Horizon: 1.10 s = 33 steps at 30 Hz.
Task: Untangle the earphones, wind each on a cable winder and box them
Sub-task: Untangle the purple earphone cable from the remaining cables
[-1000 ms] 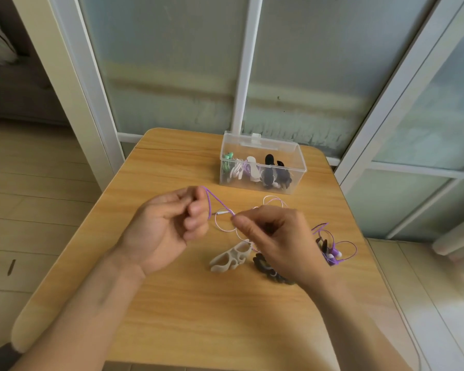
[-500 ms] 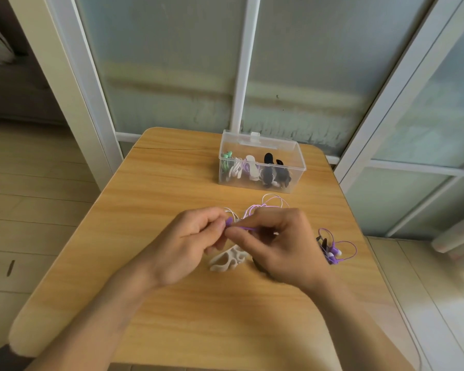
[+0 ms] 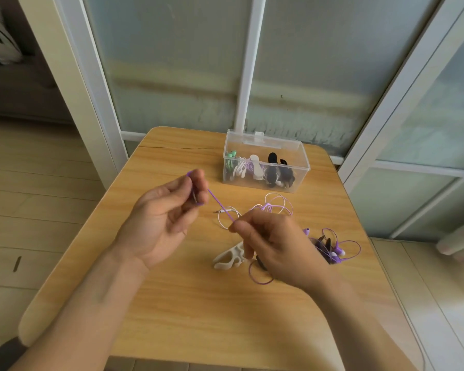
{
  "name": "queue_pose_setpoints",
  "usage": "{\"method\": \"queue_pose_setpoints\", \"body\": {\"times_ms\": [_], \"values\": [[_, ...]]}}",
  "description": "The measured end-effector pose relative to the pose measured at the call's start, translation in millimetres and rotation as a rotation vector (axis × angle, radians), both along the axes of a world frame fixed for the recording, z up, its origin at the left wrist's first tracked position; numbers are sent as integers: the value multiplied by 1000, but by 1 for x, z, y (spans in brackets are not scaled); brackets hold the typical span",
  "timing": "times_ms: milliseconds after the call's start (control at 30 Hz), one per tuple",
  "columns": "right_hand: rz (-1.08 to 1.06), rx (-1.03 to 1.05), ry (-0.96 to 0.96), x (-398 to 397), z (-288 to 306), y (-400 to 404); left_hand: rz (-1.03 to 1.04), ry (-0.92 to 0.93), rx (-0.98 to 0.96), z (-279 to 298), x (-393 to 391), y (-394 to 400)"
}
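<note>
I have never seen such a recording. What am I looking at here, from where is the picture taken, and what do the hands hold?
No machine here: a person wears a camera on the head, looking down at their own hands. The left hand and the right hand both pinch a purple earphone cable, stretched between them above a wooden table. On the table lie a white cable winder, a purple earphone tangle, a loose pale cable and a clear plastic box with wound earphones inside.
</note>
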State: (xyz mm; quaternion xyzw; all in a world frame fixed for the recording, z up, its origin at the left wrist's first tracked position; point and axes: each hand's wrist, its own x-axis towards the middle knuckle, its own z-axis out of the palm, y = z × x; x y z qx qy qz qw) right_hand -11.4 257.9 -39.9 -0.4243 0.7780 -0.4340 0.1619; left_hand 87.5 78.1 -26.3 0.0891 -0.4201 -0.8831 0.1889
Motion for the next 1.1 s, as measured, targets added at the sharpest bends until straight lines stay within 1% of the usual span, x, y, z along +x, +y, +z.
{"method": "queue_pose_setpoints", "body": {"times_ms": [100, 200, 267, 333, 367, 433, 533, 567, 667, 700, 733, 800, 867, 933, 1000, 1100], "values": [[84, 63, 90, 10, -2, -5, 114, 11, -162, -4, -2, -1], [172, 67, 146, 19, -3, -8, 158, -45, -539, -13, -4, 3], [150, 11, 179, 20, 0, -7, 84, -114, -794, -20, -5, 7], [73, -59, 190, 15, 3, -4, -84, -187, -969, -23, -4, 10], [27, -83, 177, 11, 4, -2, -168, -220, -985, -22, -3, 11], [-96, -148, 97, 3, 6, 2, -289, -262, -938, -19, 0, 10], [-225, -212, 29, -7, 11, 8, -292, -335, -920, -14, 1, 7], [-242, -223, 26, -10, 13, 9, -288, -326, -834, -13, 0, 7], [-271, -223, -6, -15, 10, 9, -283, -180, -305, -11, 0, 8], [-267, -205, -26, -15, 7, 8, -273, -123, -170, -9, 0, 8], [-247, -174, -39, -15, 5, 7, -248, -78, -88, -8, 0, 9], [-162, -84, -32, -9, 2, 3, -160, -23, -37, -6, -3, 11], [-49, 10, 6, 1, -1, -1, -50, 11, -80, -9, -6, 11], [48, 99, 100, 12, -5, -6, 42, 31, -196, -12, -7, 15], [105, 157, 225, 20, -9, -11, 115, 32, -416, -17, -8, 19], [122, 157, 266, 22, -9, -10, 155, 6, -776, -27, -7, 25]]}}
